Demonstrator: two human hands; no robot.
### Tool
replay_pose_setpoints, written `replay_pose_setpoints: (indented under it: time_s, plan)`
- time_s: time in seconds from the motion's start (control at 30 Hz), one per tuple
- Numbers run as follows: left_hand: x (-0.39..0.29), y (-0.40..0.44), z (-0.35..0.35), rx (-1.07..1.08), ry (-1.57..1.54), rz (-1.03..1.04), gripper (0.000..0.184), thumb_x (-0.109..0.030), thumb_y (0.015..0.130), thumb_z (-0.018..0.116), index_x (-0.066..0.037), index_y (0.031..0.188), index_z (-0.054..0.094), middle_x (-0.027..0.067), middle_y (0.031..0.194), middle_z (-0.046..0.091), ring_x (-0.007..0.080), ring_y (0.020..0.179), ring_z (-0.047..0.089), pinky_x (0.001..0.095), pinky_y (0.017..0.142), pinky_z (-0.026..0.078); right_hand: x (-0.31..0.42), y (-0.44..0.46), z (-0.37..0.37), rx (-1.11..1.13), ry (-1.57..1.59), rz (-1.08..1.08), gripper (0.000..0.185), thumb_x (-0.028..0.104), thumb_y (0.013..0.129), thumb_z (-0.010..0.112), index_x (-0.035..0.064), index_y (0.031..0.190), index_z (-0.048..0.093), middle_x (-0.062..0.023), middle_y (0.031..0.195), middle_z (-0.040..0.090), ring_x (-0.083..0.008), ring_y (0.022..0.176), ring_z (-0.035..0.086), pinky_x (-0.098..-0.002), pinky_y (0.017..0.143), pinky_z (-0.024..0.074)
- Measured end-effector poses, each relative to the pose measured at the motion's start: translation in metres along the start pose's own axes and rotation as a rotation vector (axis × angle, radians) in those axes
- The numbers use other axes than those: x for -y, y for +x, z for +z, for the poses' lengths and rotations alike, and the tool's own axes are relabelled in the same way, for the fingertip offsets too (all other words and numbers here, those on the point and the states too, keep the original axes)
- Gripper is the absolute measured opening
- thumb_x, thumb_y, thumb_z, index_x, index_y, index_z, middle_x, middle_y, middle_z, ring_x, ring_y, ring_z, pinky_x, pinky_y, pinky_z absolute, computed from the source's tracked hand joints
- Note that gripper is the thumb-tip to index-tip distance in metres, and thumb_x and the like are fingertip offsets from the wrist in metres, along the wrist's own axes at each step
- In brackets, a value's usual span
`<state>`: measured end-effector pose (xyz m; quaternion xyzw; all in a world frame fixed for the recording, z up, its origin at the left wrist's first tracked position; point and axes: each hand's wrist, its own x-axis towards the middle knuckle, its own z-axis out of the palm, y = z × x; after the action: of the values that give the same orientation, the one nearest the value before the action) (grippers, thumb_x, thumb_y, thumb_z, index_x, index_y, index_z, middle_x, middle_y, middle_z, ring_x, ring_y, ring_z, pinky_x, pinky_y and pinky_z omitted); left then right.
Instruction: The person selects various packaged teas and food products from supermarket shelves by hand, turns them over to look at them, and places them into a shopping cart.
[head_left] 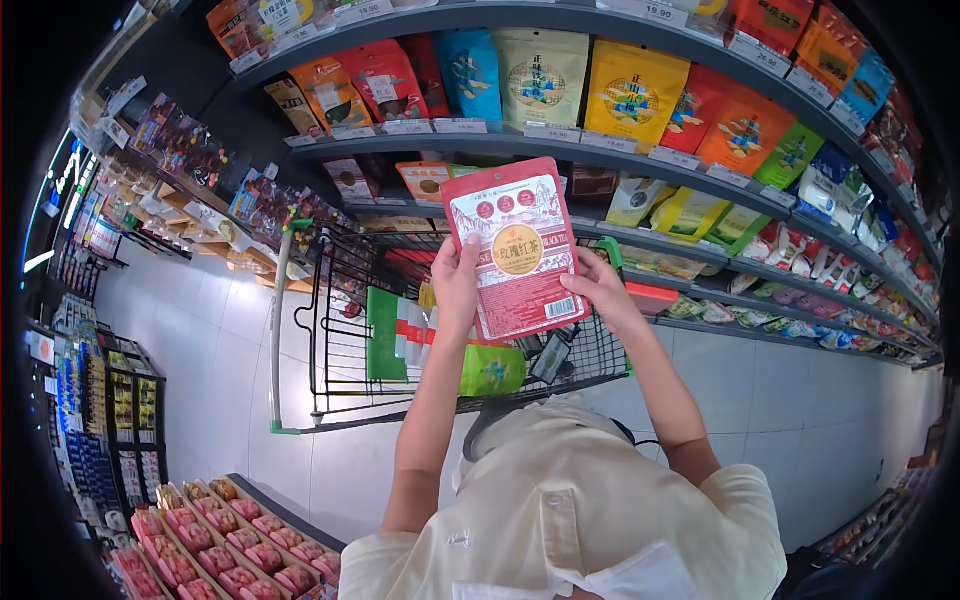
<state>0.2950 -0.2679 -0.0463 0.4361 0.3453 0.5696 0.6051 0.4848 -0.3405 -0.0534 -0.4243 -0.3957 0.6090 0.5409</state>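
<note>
A flat pink and white pouch of rose black tea [518, 285] is held up in front of me, its printed face with a round gold label and a barcode turned towards me. My left hand [457, 283] grips its left edge, thumb on the front. On the lower right edge, my right hand [604, 288] is closed with its thumb near the barcode. Behind and below the pouch stands a black wire shopping cart [335, 375]. Inside it lie a green pouch [492, 371], a green and white item [388, 335] and a dark packet [550, 358], partly hidden by the pouch and my arms.
Curved dark shelves [610, 150] ahead carry colourful tea pouches, including a yellow pouch [633, 95], with price tags along the edges. Pink packages fill a display [215, 545] at the lower left. Pale floor tiles [200, 370] show left of the cart, near a rack [133, 410].
</note>
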Motion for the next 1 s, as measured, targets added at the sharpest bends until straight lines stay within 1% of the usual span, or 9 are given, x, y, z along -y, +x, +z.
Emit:
replay_pose_setpoints:
  time_s: [0.23,0.33,0.43,0.57,0.67,0.73,0.77,0.87,1.0]
  plan:
    - [-0.008,-0.005,0.004,0.009,0.001,0.036,0.017,-0.013,0.090,0.048,0.001,0.097,0.053,0.0032,0.090,0.060,0.0033,0.077,0.052,0.0193,0.069,0.043,0.000,-0.005,0.003,-0.018,0.024,-0.054,0.046,0.009,0.078,0.061,-0.0013,0.119,0.042,-0.0116,0.109,0.055,-0.0150,0.098,0.054,-0.0278,0.086,0.0421]
    - [-0.014,-0.010,0.003,0.008,0.051,0.003,0.025,-0.015,0.089,0.050,0.002,0.106,0.049,0.0086,0.103,0.056,0.0085,0.088,0.052,0.0231,0.077,0.042,0.001,-0.006,0.006,-0.039,0.038,-0.069,0.043,0.008,0.078,0.061,-0.0011,0.117,0.044,-0.0114,0.107,0.056,-0.0145,0.098,0.054,-0.0273,0.084,0.0428]
    - [-0.008,-0.015,0.005,-0.080,0.339,0.272,0.039,-0.017,0.087,0.053,0.004,0.117,0.041,0.0151,0.119,0.045,0.0174,0.104,0.045,0.0297,0.088,0.037,-0.003,-0.002,0.008,-0.140,-0.024,-0.164,0.039,0.009,0.079,0.060,-0.0015,0.114,0.045,-0.0107,0.104,0.057,-0.0144,0.096,0.055,-0.0270,0.082,0.0439]
    - [0.019,-0.029,-0.001,0.142,0.693,0.410,0.057,-0.019,0.085,0.055,0.004,0.128,0.026,0.0191,0.125,0.037,0.0252,0.117,0.035,0.0362,0.097,0.029,0.004,-0.005,0.039,-0.329,-0.570,-0.425,0.031,0.012,0.078,0.061,0.0018,0.106,0.053,-0.0110,0.098,0.059,-0.0187,0.090,0.058,-0.0294,0.074,0.0471]
    - [0.028,-0.044,0.012,0.198,0.337,0.208,0.058,-0.019,0.085,0.054,0.003,0.130,0.025,0.0180,0.125,0.037,0.0258,0.115,0.039,0.0349,0.095,0.033,0.001,-0.009,0.056,-0.212,-0.954,-0.640,0.035,0.017,0.074,0.064,0.0045,0.105,0.056,-0.0138,0.103,0.058,-0.0288,0.090,0.058,-0.0347,0.072,0.0481]
    - [0.011,-0.042,0.009,0.098,0.037,-0.078,0.044,-0.017,0.086,0.051,0.001,0.124,0.035,0.0122,0.117,0.047,0.0211,0.105,0.049,0.0317,0.088,0.040,-0.002,-0.014,0.064,-0.089,-1.143,-0.746,0.038,0.019,0.073,0.064,0.0045,0.107,0.055,-0.0138,0.106,0.058,-0.0311,0.091,0.057,-0.0367,0.074,0.0474]
    - [0.012,-0.036,-0.001,0.074,-0.118,-0.160,0.041,-0.016,0.087,0.050,0.000,0.122,0.036,0.0106,0.114,0.049,0.0194,0.102,0.051,0.0307,0.086,0.042,0.006,-0.019,0.069,0.002,-1.100,-0.696,0.039,0.014,0.073,0.065,0.0020,0.109,0.055,-0.0142,0.110,0.057,-0.0304,0.098,0.055,-0.0379,0.089,0.0406]
    - [0.006,-0.030,-0.017,0.034,-0.331,-0.259,0.031,-0.013,0.087,0.047,-0.002,0.116,0.042,0.0071,0.106,0.054,0.0150,0.096,0.054,0.0301,0.082,0.044,0.008,-0.017,0.058,0.186,-0.981,-0.663,0.038,0.011,0.074,0.064,0.0021,0.109,0.055,-0.0130,0.113,0.056,-0.0285,0.103,0.053,-0.0376,0.091,0.0390]
    - [0.011,-0.027,-0.026,-0.002,-0.355,-0.212,0.032,-0.010,0.086,0.043,-0.001,0.117,0.042,0.0085,0.109,0.053,0.0155,0.098,0.054,0.0298,0.084,0.044,0.012,-0.007,0.038,-0.278,-0.968,-0.765,0.038,0.012,0.074,0.064,0.0034,0.110,0.055,-0.0169,0.119,0.050,-0.0314,0.110,0.047,-0.0375,0.092,0.0367]
